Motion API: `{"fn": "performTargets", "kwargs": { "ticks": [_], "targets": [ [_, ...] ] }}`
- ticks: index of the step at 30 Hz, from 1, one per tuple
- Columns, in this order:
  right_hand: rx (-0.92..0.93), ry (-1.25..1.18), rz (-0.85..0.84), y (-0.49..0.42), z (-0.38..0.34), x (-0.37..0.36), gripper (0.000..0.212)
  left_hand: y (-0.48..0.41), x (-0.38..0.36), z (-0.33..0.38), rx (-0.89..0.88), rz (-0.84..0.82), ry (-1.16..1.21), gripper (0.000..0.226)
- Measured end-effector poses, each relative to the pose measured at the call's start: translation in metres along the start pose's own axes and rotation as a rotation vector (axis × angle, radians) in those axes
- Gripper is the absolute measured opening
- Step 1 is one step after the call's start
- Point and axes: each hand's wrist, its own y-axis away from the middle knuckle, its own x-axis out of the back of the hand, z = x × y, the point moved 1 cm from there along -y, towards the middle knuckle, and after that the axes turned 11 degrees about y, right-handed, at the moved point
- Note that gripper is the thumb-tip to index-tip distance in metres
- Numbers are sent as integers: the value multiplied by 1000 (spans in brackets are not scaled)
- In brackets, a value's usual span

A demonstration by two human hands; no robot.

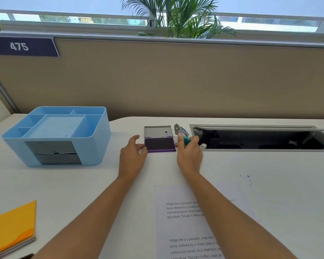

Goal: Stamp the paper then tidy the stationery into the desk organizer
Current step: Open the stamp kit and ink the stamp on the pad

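Observation:
An open purple ink pad [159, 144] lies on the white desk, its grey lid [158, 131] tipped back. My left hand [134, 154] touches the pad's left edge with relaxed fingers. On the pad's right side my right hand [189, 152] grips a teal-handled tool with a metal head [180, 130], the head pointing away from me. Near me lies a printed paper [187, 221], partly under my right forearm. The light blue desk organizer [99, 128] stands at the left, with several compartments and a grey front drawer.
A cable tray recess [260, 139] with its flap raised opens in the desk to the right. A small white object [203, 146] sits at its rim. An orange notebook [13, 227] lies at the near left. Purple ink specks [248, 177] mark the desk. A beige partition [176, 77] backs the desk.

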Motion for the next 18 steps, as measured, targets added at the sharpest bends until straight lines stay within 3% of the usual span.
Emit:
{"fn": "performTargets", "kwargs": {
  "ticks": [4,8,13,18],
  "targets": [
    [72,-117,123,4,-8,12,33,1,0,1,2,3,-5,54],
    [199,-227,-17,4,-33,25,28,-3,-4,-2,4,-9,-45,71],
    [194,-54,-78,-13,-64,32,26,-5,-9,-8,-56,-60,-171,88],
    [175,156,-198,-27,-81,38,32,-9,-11,-12,-96,-86,-267,90]
  ]
}}
